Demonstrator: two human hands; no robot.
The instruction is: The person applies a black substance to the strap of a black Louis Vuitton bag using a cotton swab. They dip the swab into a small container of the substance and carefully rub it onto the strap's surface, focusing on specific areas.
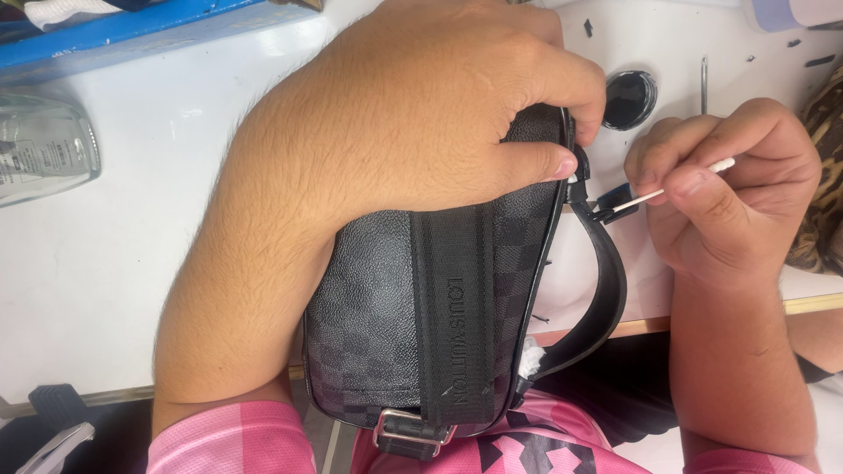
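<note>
A black checkered bag point(386, 307) with a woven black strap down its middle rests against my lap and the table edge. My left hand point(421, 114) lies over its upper part, thumb and fingers pinching the bag's edge near the zipper end. My right hand point(729, 193) pinches a white cotton swab point(676, 184) whose dark tip touches the small black tab where the leather side strap point(610, 281) joins the bag.
A round lid or pot of black paint point(630, 99) sits on the white table point(132, 246) just above the bag. A clear glass bottle point(39, 149) lies at far left, a blue box point(132, 26) behind it. A thin metal pin point(703, 83) lies near the pot.
</note>
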